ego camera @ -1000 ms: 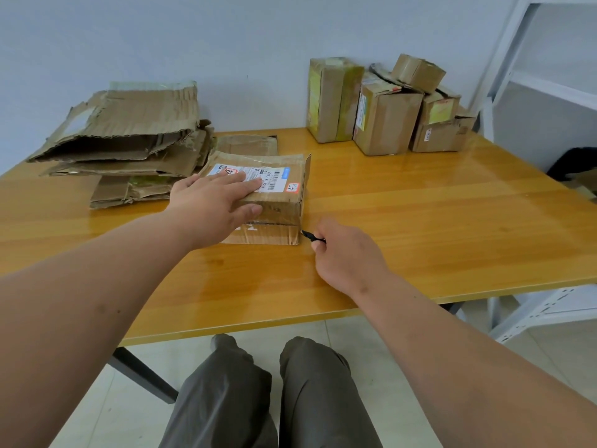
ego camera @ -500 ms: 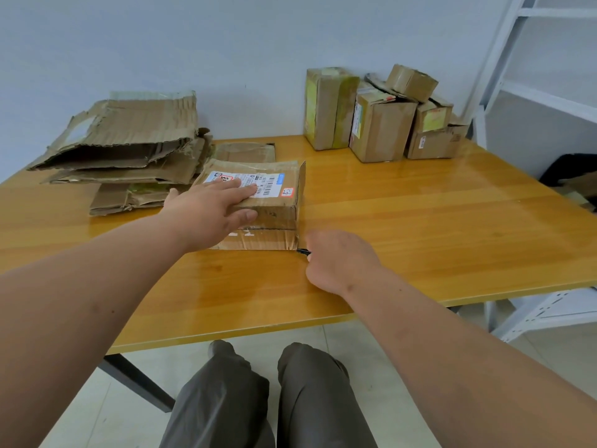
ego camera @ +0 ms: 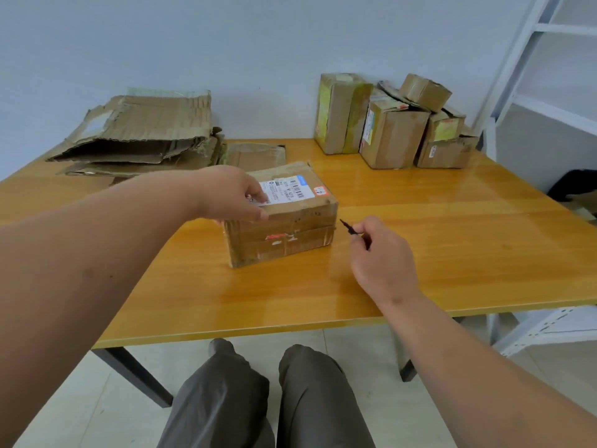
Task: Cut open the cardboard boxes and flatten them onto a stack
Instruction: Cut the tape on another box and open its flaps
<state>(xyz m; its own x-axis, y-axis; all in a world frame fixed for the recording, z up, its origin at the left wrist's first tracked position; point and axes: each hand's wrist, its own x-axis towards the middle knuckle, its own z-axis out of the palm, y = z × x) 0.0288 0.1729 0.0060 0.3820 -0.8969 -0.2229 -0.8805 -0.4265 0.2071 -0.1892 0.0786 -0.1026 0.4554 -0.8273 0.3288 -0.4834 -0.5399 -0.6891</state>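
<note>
Taped cardboard box (ego camera: 284,218) near the middle of the wooden table (ego camera: 452,240), one corner turned toward the near edge, shipping label (ego camera: 289,189) on top. Left hand (ego camera: 231,194) gripping the box's top left edge, fingers curled over the label's end. Right hand (ego camera: 381,253) just right of the box, pinching a small black cutter (ego camera: 350,228), tip aimed at the box's right edge, not touching. Behind and left of the box, stack of flattened cardboard (ego camera: 139,137). Behind and right of the box, uncut boxes (ego camera: 394,124) against the wall. Bare tabletop right of the box and between box and near table edge.
</note>
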